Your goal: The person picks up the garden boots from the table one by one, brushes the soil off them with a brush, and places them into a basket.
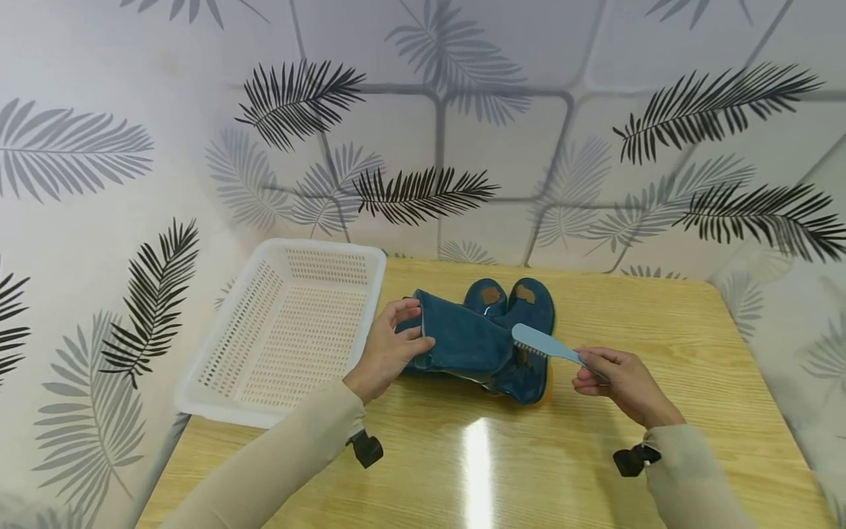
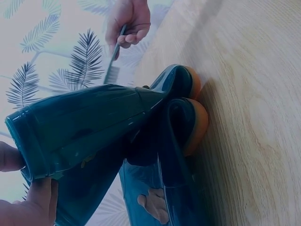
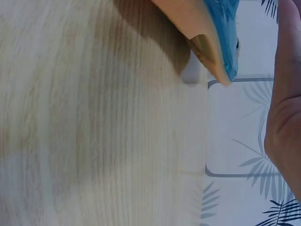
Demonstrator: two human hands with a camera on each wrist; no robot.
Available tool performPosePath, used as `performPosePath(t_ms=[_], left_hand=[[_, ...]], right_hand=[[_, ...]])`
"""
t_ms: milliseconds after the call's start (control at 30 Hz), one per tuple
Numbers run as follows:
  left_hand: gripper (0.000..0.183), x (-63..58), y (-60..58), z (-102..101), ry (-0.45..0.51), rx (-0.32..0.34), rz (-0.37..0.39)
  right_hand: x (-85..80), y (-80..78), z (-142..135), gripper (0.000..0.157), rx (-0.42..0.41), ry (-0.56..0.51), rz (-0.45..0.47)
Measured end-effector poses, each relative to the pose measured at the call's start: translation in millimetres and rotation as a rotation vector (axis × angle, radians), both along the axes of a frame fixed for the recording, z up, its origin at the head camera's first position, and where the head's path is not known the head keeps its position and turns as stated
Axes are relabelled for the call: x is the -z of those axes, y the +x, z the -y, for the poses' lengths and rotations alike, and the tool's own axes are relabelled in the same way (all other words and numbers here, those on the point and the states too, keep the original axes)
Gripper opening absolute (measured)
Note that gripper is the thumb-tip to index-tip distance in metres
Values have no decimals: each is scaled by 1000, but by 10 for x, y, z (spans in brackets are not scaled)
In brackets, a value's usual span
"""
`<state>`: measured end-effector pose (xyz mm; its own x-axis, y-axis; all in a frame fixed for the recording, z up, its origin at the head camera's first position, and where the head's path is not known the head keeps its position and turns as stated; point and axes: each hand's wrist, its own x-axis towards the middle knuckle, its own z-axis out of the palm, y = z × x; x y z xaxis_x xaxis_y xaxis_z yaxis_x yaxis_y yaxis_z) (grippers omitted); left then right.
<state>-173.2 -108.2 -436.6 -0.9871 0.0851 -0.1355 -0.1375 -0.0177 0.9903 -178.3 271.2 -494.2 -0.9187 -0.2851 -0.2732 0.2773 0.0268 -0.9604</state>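
A pair of dark teal rain boots with orange soles stands on the table, brown patches on both toes. My left hand point(image 1: 390, 342) grips the top edge of the nearer boot point(image 1: 465, 338), thumb on the outside; its shaft tilts toward that hand. Behind it, the other boot point(image 1: 485, 295) is partly hidden. In the left wrist view the gripped boot's shaft point(image 2: 89, 127) fills the middle. A light blue brush point(image 1: 542, 342) is held by its handle in my right hand point(image 1: 617, 382). Its bristles face down and overlap the nearer boot's foot in the head view.
A white plastic basket point(image 1: 377, 294) with perforated walls sits left of the boots, by the table's left edge. The wooden table point(image 1: 661, 316) reaches back to a wall covering point(image 1: 476, 147) printed with leaves.
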Motion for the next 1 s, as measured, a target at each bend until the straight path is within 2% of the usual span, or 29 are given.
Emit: performPosePath(t_ms=[233, 400, 467, 767, 1000], left_hand=[[62, -9, 6, 1, -3, 0, 2], [62, 6, 9, 6, -5, -1, 2], [62, 12, 10, 12, -4, 0, -1], [62, 2, 9, 3, 2, 2, -3], [61, 1, 11, 5, -8, 3, -5]], right_hand=[[-36, -83, 195, 17, -32, -43, -31], [9, -84, 248, 41, -42, 17, -20], [41, -60, 211, 43, -28, 33, -4], [131, 104, -169, 16, 86, 32, 43], [134, 86, -205, 13, 112, -13, 44]])
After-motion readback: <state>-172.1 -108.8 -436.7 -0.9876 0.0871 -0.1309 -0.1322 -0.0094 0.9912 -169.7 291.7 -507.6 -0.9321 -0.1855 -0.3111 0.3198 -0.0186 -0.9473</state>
